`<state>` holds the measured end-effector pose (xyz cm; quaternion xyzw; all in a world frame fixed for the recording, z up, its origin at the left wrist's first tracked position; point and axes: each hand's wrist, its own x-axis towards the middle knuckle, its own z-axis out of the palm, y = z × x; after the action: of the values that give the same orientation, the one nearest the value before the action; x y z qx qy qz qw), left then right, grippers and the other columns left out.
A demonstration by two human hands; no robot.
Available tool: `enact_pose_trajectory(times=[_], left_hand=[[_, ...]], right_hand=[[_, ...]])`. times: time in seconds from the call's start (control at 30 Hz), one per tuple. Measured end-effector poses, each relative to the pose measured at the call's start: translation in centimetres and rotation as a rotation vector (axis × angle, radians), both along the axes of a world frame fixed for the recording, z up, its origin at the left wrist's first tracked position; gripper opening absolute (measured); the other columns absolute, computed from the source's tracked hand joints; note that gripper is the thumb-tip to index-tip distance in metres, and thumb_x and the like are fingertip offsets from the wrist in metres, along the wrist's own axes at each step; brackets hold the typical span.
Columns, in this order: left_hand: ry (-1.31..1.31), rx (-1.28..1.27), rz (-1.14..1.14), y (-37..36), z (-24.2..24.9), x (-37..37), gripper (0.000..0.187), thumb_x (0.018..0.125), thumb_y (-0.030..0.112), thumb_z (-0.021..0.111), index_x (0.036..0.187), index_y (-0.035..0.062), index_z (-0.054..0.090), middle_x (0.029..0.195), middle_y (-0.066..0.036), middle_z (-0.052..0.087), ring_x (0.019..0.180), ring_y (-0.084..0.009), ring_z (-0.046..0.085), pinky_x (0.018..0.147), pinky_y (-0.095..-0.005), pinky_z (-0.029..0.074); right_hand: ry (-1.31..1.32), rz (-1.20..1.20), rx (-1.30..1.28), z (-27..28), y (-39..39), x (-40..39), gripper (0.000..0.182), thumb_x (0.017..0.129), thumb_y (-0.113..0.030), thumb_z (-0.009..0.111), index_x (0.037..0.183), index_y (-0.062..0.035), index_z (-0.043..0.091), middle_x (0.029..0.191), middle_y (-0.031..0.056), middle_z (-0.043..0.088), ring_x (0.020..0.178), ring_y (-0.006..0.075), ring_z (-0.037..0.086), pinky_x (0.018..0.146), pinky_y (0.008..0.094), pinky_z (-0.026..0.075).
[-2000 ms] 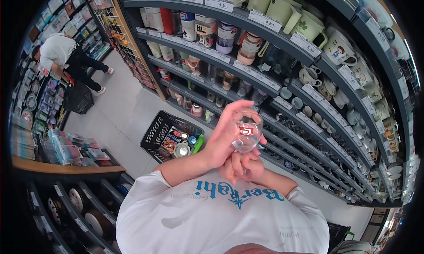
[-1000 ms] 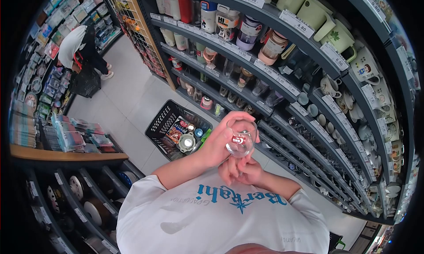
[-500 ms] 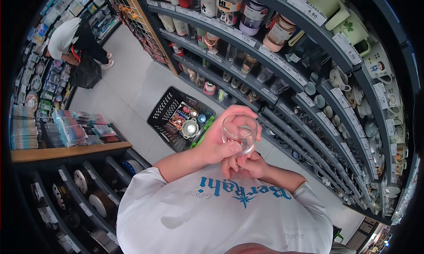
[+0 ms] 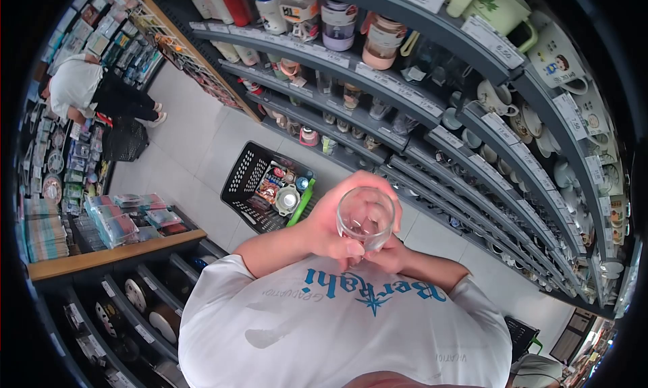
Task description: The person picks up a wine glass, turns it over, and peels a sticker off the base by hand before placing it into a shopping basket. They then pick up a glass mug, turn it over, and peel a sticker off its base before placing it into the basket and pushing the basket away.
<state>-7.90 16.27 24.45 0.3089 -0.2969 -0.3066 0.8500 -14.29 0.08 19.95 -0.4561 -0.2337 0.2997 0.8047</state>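
A clear drinking glass (image 4: 365, 220) is held up in front of my chest, its round rim facing me. My left hand (image 4: 331, 216) wraps around it, thumb on the near side and fingers over the far side. Below the glass, my right hand (image 4: 390, 254) is closed in against its lower part. The glass and my left hand partly hide the right fingers. On the floor ahead stands a black shopping basket (image 4: 236, 179) with a green handle (image 4: 302, 202). Inside it lie a pale, scalloped round item (image 4: 287, 199) and several small packages (image 4: 272, 177).
Shelves of tumblers (image 4: 339, 23), mugs (image 4: 496, 96) and glassware with price tags curve along my right. At left, a wood-edged shelf (image 4: 115, 253) holds packaged goods and wheel-like reels (image 4: 138, 295). Farther off, a person (image 4: 77, 84) bends beside a dark basket (image 4: 125, 140).
My view has shifted, so the shelves sit farther left and the aisle lower. The glass has moved slightly toward me and tipped, covering more of my right hand.
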Motion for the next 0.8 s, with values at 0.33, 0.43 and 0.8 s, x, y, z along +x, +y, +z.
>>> enact_pose_trajectory(times=[0.33,0.43,0.8], left_hand=[[-0.121,-0.055,-0.084,-8.6,0.1,0.3,0.071,0.077,0.021,0.073,0.133,0.0016,0.034,0.104,-0.023,0.055,0.078,-0.0192,0.061,0.059,-0.0262,0.051],[-0.108,-0.015,-0.113,-10.6,0.5,0.1,0.072,0.078,0.022,0.072,0.134,0.0039,0.031,0.103,-0.024,0.055,0.077,-0.0192,0.061,0.062,-0.0276,0.051],[-0.194,0.077,-0.054,-16.0,1.7,-0.6,0.074,0.081,0.037,0.075,0.126,0.0136,0.021,0.101,-0.025,0.055,0.076,-0.0242,0.060,0.061,-0.0300,0.052]], right_hand=[[-0.184,-0.127,-0.058,0.7,-6.9,-1.2,0.022,0.101,-0.017,0.044,0.082,-0.0060,0.046,0.086,0.0058,0.056,0.085,0.0172,0.057,0.076,0.0331,0.044],[-0.146,-0.135,-0.031,0.9,-8.8,-1.6,0.022,0.101,-0.015,0.043,0.081,-0.0058,0.046,0.085,0.0067,0.056,0.085,0.0179,0.057,0.076,0.0333,0.044],[-0.181,-0.181,0.011,-0.4,-13.3,-1.9,0.021,0.099,-0.012,0.038,0.082,-0.0049,0.048,0.085,0.0078,0.057,0.083,0.0171,0.056,0.073,0.0313,0.043]])
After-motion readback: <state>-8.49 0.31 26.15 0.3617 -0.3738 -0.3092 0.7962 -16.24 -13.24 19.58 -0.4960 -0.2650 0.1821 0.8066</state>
